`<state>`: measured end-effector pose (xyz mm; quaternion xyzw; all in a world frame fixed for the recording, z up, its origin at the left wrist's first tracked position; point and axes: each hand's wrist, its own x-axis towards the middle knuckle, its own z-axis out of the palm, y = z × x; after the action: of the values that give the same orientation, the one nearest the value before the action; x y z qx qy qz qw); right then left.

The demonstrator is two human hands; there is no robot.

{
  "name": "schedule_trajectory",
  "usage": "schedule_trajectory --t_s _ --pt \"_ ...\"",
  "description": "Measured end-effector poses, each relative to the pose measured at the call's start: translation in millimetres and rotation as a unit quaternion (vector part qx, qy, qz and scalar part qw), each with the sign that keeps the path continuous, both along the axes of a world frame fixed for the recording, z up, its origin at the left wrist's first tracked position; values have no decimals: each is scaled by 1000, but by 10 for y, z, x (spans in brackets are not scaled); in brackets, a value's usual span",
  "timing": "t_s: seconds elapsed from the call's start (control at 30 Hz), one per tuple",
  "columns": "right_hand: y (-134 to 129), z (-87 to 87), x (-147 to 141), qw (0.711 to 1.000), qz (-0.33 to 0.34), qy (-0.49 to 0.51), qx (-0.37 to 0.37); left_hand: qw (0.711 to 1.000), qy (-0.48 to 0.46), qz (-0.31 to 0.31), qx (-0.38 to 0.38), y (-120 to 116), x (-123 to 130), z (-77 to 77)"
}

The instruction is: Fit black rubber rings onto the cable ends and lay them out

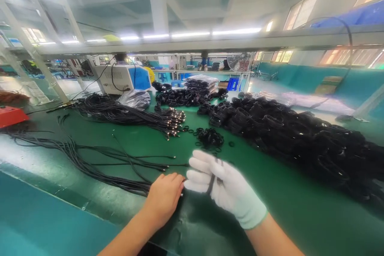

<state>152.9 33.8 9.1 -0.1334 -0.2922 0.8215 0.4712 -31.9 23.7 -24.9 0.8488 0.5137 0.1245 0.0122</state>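
Observation:
My bare left hand (166, 192) is closed around black cables (120, 184) near their ends at the front of the green table. Just right of it is my right hand (219, 186) in a white glove, palm partly turned up and fingers curled. A thin black band (211, 184) lies across its palm, under the thumb; the hand's outline is slightly blurred. Beyond the glove sits a small pile of black rings (211, 138). Several loose cables (144, 162) stretch leftward, and one runs up to the gloved fingertips.
A thick cable bundle (129, 114) with metal ends lies farther back. Coiled black cables (279, 132) are heaped along the right. Behind stand a white-and-blue machine (123, 78) and a clear plastic bag (135, 99). A red object (12, 116) sits at the left edge.

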Motion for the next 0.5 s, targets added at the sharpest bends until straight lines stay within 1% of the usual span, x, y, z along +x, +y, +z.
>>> schedule_trajectory --t_s 0.07,0.17,0.2,0.23,0.3,0.33,0.37,0.4,0.43,0.5 --pt "15 -6 8 1000 -21 -21 -4 1000 9 -9 11 -106 91 18" --pt "12 -62 1 997 -42 -60 -11 996 -9 -74 47 -217 189 134" --pt "2 -94 -4 996 -34 -76 -8 993 -16 -98 66 -218 196 200" --pt "-13 -130 -11 996 -11 -90 0 989 -20 -121 83 -196 189 279" --pt "-52 -204 -26 993 69 -98 24 981 -31 -164 98 -92 138 456" --pt "-73 -234 -35 988 117 -91 32 979 -43 -181 85 -19 102 541" --pt "-95 -258 -48 983 161 -80 36 977 -66 -195 53 58 66 614" --pt "-116 -272 -63 978 194 -66 33 974 -100 -203 5 134 34 666" --pt "-135 -278 -82 974 217 -54 25 966 -146 -205 -57 203 11 693" --pt "-167 -266 -127 970 243 -31 5 933 -241 -196 -180 309 -6 665"
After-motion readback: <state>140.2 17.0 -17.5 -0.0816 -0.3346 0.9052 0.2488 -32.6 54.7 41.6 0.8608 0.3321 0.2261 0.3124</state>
